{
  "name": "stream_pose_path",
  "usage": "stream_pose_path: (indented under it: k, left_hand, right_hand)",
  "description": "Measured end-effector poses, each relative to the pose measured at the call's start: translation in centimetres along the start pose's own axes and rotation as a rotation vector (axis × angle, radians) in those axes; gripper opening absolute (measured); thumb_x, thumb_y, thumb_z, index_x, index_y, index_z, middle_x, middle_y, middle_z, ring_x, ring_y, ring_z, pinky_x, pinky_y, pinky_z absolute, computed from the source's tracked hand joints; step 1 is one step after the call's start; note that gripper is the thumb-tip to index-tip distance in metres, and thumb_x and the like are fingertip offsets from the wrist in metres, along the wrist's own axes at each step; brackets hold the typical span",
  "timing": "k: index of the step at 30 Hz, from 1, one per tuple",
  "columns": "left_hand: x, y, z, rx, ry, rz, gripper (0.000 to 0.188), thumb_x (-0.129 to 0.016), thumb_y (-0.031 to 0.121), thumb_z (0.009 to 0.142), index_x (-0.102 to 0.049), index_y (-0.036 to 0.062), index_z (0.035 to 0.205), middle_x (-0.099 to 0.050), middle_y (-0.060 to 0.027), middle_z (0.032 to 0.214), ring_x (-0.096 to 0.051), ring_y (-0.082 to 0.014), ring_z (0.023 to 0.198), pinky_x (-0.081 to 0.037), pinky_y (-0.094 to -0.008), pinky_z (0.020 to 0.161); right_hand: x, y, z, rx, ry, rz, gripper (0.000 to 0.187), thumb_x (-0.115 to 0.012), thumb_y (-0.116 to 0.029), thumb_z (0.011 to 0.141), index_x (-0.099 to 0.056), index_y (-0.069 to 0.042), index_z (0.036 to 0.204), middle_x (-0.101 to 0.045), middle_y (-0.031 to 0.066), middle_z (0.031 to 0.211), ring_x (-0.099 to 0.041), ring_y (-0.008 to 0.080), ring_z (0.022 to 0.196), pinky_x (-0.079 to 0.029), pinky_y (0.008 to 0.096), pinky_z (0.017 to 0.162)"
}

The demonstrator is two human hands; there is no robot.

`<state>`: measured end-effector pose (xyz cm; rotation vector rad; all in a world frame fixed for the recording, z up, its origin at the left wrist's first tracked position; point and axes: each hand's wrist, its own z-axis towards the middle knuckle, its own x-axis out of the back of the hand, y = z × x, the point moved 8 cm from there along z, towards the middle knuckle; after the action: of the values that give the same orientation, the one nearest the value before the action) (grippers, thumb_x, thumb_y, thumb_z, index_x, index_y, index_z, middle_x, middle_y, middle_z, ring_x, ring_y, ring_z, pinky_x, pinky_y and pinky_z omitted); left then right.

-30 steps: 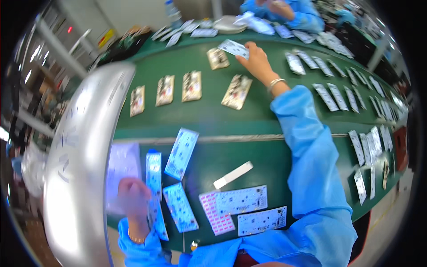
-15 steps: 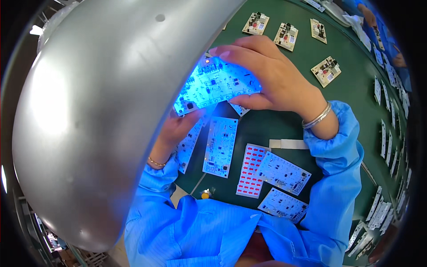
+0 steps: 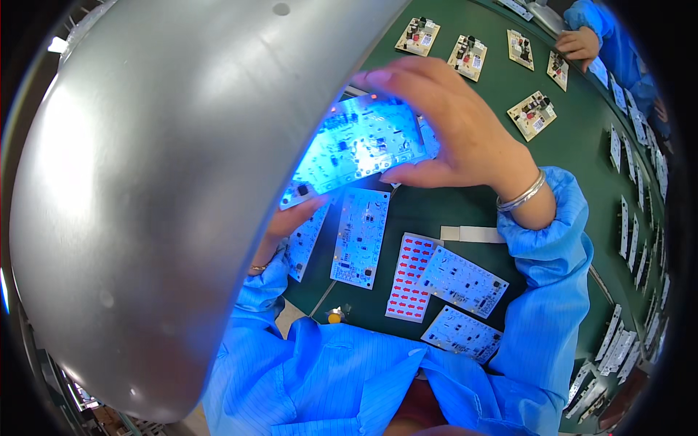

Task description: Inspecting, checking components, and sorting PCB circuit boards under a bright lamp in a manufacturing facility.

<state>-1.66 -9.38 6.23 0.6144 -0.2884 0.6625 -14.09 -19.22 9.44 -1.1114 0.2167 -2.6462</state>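
A white circuit board (image 3: 356, 145), lit bright blue, is held tilted beneath the edge of a big silver dome-shaped lamp hood (image 3: 167, 189). My left hand (image 3: 294, 218) pinches its lower-left corner, thumb on top; the other fingers are hidden by the board and hood. Curved around the board's right end is my right hand (image 3: 465, 138), its thumb at the lower edge and fingertips by the upper edge. Another board (image 3: 430, 139) shows partly behind it. Under my hands, two white boards (image 3: 361, 236) lie on the green table (image 3: 465, 211).
A sheet of red arrow stickers (image 3: 409, 280) lies partly under a white board (image 3: 465, 281), with another board (image 3: 462, 334) nearer me. Several tan component boards (image 3: 533, 116) lie at the back. White boards stand along the right side. A co-worker's hand (image 3: 579, 45) rests at the far right.
The held board has tilted, its left corner moving lower. My right thumb has shifted slightly down. At the far right, the co-worker's hand has come nearer and another tan board now lies beside it.
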Motion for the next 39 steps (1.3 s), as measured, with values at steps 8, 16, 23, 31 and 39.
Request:
stream_pose_path:
  k: [8,16,23,31,39]
  left_hand:
    - [1.7,-1.1,-0.6,-0.047,0.332,-0.296,0.081,-0.071,0.029,0.059,-0.025,0.0012,0.12,-0.038,-0.0192,0.115,-0.041,-0.027,0.106,-0.033,-0.0376,0.091]
    - [0.6,-1.8,-0.8,0.116,0.345,-0.23,0.071,-0.062,0.037,0.067,-0.029,-0.0002,0.118,-0.042,-0.0192,0.108,-0.046,-0.0257,0.096,-0.037,-0.0358,0.084]
    - [-4.0,-5.1,-1.5,0.693,0.012,-0.981,0.056,-0.026,0.045,0.086,-0.039,-0.004,0.108,-0.055,-0.0176,0.072,-0.054,-0.0213,0.051,-0.043,-0.0271,0.042]
    - [-6.1,-3.5,-2.6,0.81,-0.194,-1.384,0.048,-0.036,0.035,0.086,-0.034,-0.0034,0.114,-0.055,-0.0222,0.078,-0.058,-0.0264,0.057,-0.046,-0.031,0.04]
    - [-6.4,-3.3,-2.2,0.731,-0.191,-1.28,0.047,-0.04,0.036,0.084,-0.039,-0.0008,0.113,-0.055,-0.0209,0.081,-0.057,-0.0266,0.056,-0.046,-0.0342,0.043]
  right_hand:
    - [1.0,0.7,-0.9,0.005,0.166,0.188,0.067,-0.07,-0.024,0.057,-0.039,-0.006,0.114,-0.047,0.0103,0.109,-0.045,0.0296,0.097,-0.036,0.037,0.083]
    - [0.9,0.5,-1.0,0.038,0.156,0.1,0.05,-0.065,-0.028,0.065,-0.047,-0.004,0.105,-0.051,0.01,0.103,-0.048,0.0258,0.093,-0.038,0.0344,0.08]
    - [-3.9,7.6,-5.5,-0.967,0.009,0.734,0.042,-0.043,-0.04,0.082,-0.057,-0.003,0.071,-0.048,0.0024,0.047,-0.043,0.0084,0.039,-0.033,0.0206,0.037]
    - [-8.5,7.5,-7.5,-1.215,-0.007,1.389,0.033,-0.039,-0.031,0.086,-0.047,-0.006,0.066,-0.028,-0.0036,0.037,-0.022,0.0061,0.029,-0.015,0.0214,0.029]
    - [-9.0,6.4,-7.6,-1.188,-0.068,1.605,0.035,-0.032,-0.025,0.089,-0.047,-0.004,0.065,-0.03,-0.0023,0.036,-0.023,0.0062,0.028,-0.02,0.0197,0.03]
